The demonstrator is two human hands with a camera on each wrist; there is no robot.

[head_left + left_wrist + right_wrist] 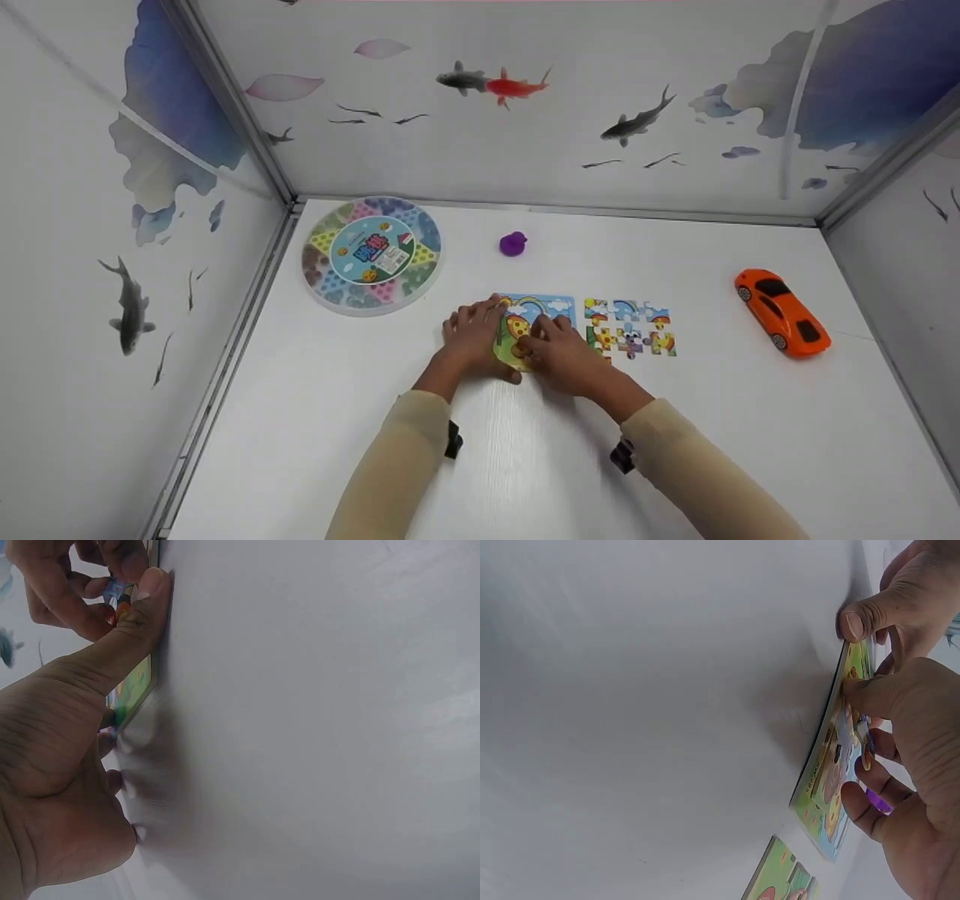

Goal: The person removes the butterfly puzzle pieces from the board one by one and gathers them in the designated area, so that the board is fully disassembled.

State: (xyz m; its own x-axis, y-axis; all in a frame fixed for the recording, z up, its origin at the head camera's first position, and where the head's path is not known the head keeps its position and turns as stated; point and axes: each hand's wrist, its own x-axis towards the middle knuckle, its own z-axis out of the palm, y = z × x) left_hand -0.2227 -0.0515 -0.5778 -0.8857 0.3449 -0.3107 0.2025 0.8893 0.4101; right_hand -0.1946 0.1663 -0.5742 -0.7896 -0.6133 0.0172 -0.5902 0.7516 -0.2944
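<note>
A colourful jigsaw board (559,303) with a rainbow picture lies flat on the white table. At its left side rests my left hand (472,334), fingers extended along the edge and thumb at the near corner. My right hand (566,358) is over the board's right half and pinches a small puzzle piece (867,746) between thumb and fingers, close over the picture. The left wrist view shows the piece (118,596) partly hidden behind fingers. Several loose puzzle pieces (631,339) lie in rows just right of the board.
A round Chinese checkers box (319,277) lies at the back left. Behind the board sits a small purple toy (513,244). An orange toy car (781,311) stands at the right. White panels (525,165) printed with fish enclose the table.
</note>
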